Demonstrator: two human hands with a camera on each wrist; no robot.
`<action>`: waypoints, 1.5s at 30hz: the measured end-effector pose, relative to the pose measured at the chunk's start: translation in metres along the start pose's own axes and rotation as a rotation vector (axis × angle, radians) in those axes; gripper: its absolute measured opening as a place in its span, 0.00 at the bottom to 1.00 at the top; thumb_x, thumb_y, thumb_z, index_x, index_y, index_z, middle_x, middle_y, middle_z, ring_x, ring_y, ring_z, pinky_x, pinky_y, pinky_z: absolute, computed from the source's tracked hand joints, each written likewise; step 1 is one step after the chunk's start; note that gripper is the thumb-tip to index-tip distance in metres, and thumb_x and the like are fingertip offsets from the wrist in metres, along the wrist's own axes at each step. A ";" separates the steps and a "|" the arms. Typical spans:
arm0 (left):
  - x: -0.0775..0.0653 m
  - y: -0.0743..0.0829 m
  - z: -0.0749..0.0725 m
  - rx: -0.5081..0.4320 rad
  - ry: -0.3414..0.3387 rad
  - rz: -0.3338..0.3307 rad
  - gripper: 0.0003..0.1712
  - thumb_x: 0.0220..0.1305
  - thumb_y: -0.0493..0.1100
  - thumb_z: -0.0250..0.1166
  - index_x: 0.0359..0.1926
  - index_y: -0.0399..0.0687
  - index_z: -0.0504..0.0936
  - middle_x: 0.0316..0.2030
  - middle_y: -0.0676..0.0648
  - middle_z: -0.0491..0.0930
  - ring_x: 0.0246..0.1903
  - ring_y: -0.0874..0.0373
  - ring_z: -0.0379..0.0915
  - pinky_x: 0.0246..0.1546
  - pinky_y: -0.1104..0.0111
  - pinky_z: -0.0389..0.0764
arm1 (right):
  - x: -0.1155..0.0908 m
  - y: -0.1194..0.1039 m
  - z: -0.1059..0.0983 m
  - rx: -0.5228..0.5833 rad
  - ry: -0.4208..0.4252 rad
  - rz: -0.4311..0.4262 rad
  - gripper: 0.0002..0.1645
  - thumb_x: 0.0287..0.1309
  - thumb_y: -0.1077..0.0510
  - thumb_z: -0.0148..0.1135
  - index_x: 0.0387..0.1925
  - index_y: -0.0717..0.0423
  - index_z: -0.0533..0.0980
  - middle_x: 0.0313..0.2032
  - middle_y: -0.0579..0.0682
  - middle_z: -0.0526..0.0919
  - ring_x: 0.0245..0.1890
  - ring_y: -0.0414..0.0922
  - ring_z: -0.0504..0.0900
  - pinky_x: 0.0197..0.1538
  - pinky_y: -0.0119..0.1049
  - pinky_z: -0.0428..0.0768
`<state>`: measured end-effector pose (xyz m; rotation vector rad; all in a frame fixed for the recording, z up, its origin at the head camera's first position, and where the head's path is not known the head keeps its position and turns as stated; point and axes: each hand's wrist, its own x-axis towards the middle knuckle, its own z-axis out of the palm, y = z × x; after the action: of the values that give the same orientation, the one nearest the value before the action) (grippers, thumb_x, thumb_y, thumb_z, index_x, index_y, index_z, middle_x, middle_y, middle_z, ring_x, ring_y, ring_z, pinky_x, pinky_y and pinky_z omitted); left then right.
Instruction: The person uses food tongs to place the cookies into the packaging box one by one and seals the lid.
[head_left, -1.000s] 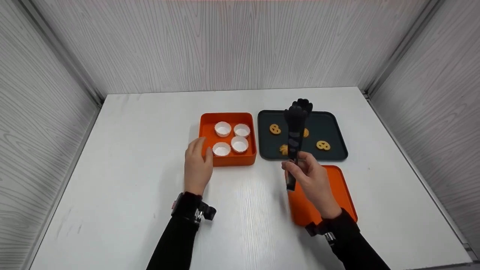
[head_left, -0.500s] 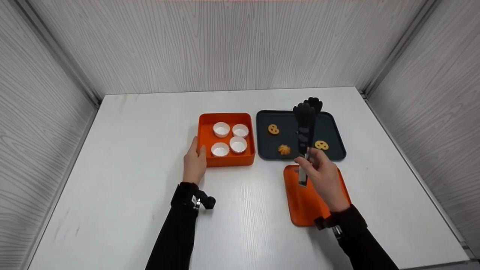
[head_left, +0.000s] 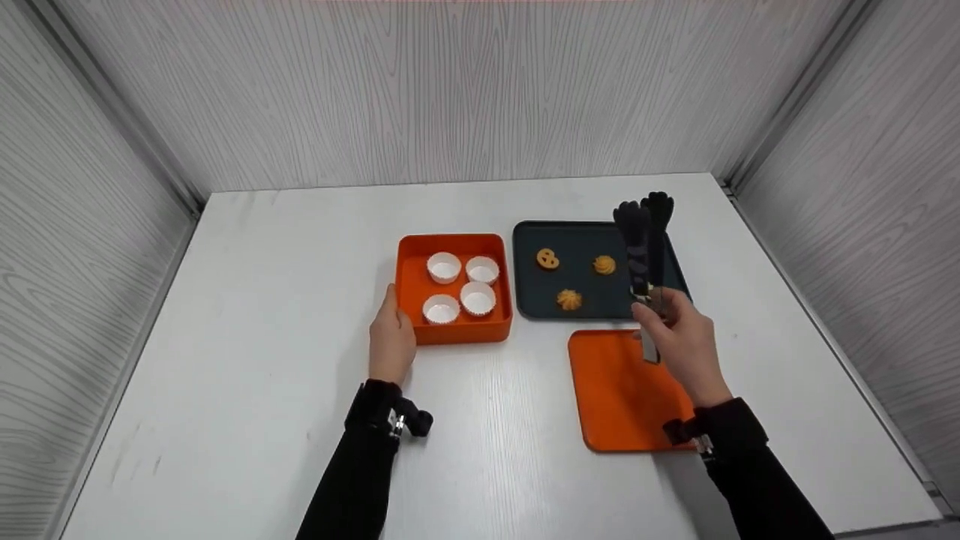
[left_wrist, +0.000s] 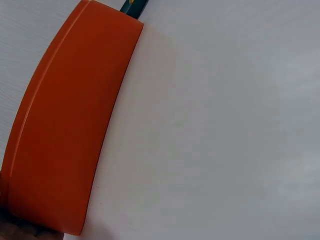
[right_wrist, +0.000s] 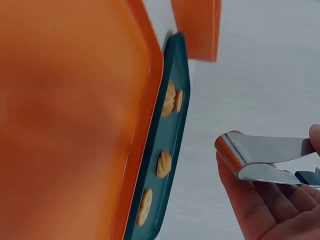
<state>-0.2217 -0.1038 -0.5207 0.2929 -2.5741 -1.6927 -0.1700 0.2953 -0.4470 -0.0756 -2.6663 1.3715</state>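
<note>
My left hand (head_left: 392,343) holds the square orange box (head_left: 457,335) at its near left corner. Several white paper cupcake liners (head_left: 478,298) stand inside the box. In the left wrist view, part of the box's outer wall (left_wrist: 70,125) fills the left side. My right hand (head_left: 686,341) pinches a pair of tongs (head_left: 637,251) with black paw-shaped tips pointing up and away; their metal bend (right_wrist: 240,155) shows in the right wrist view. Behind the tongs lies a dark green tray (head_left: 585,236) bearing a pretzel cookie (head_left: 547,259), a swirl cookie (head_left: 604,265) and a star-shaped cookie (head_left: 568,300).
An orange tray (head_left: 611,409) lies at the near right, partly under my right hand and wrist. The white table (head_left: 262,337) ends at a pale wood-grain wall (head_left: 465,97) at the back, with more walls at both sides.
My left hand has come against the orange box, and the box has slid slightly toward me. My right hand has moved right with the tongs, uncovering the swirl cookie.
</note>
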 end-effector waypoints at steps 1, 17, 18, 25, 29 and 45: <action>-0.002 0.000 0.000 0.006 0.001 0.002 0.32 0.82 0.39 0.39 0.81 0.40 0.47 0.80 0.43 0.52 0.79 0.51 0.48 0.78 0.58 0.53 | 0.002 0.002 -0.003 -0.005 -0.001 0.000 0.38 0.69 0.34 0.58 0.66 0.56 0.70 0.44 0.58 0.85 0.34 0.49 0.88 0.36 0.34 0.87; -0.037 0.004 0.004 0.095 0.039 -0.002 0.32 0.80 0.36 0.40 0.80 0.36 0.49 0.79 0.39 0.54 0.78 0.47 0.51 0.77 0.54 0.55 | 0.017 0.038 -0.031 -0.417 -0.001 -0.098 0.21 0.73 0.48 0.60 0.50 0.63 0.78 0.21 0.50 0.71 0.20 0.46 0.68 0.22 0.34 0.63; -0.039 0.004 0.004 0.100 0.040 -0.007 0.32 0.80 0.36 0.40 0.80 0.36 0.49 0.79 0.39 0.54 0.78 0.47 0.51 0.77 0.54 0.56 | 0.019 0.039 -0.031 -0.427 -0.016 -0.087 0.21 0.73 0.48 0.60 0.50 0.64 0.78 0.21 0.52 0.71 0.20 0.47 0.68 0.22 0.34 0.63; -0.044 0.006 0.008 0.139 0.061 -0.019 0.32 0.79 0.35 0.41 0.80 0.37 0.50 0.78 0.38 0.56 0.77 0.46 0.52 0.77 0.54 0.57 | 0.028 0.040 -0.026 -0.505 -0.118 -0.015 0.39 0.74 0.45 0.57 0.69 0.75 0.66 0.58 0.78 0.76 0.43 0.65 0.82 0.44 0.58 0.82; -0.044 0.005 0.009 0.137 0.064 -0.022 0.32 0.80 0.36 0.41 0.80 0.37 0.49 0.78 0.39 0.55 0.77 0.47 0.52 0.77 0.54 0.56 | 0.034 0.038 -0.020 -0.539 -0.153 0.032 0.40 0.74 0.44 0.56 0.69 0.75 0.65 0.60 0.78 0.74 0.47 0.67 0.82 0.50 0.63 0.82; -0.049 0.007 0.008 0.128 0.077 0.006 0.32 0.79 0.35 0.42 0.80 0.35 0.50 0.78 0.37 0.56 0.77 0.45 0.53 0.77 0.53 0.57 | 0.061 0.017 -0.020 -0.701 -0.181 -0.090 0.21 0.73 0.52 0.56 0.27 0.64 0.75 0.18 0.57 0.72 0.18 0.53 0.74 0.20 0.43 0.72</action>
<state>-0.1762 -0.0846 -0.5145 0.3488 -2.6282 -1.4868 -0.2273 0.3277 -0.4429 0.0991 -3.1183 0.3815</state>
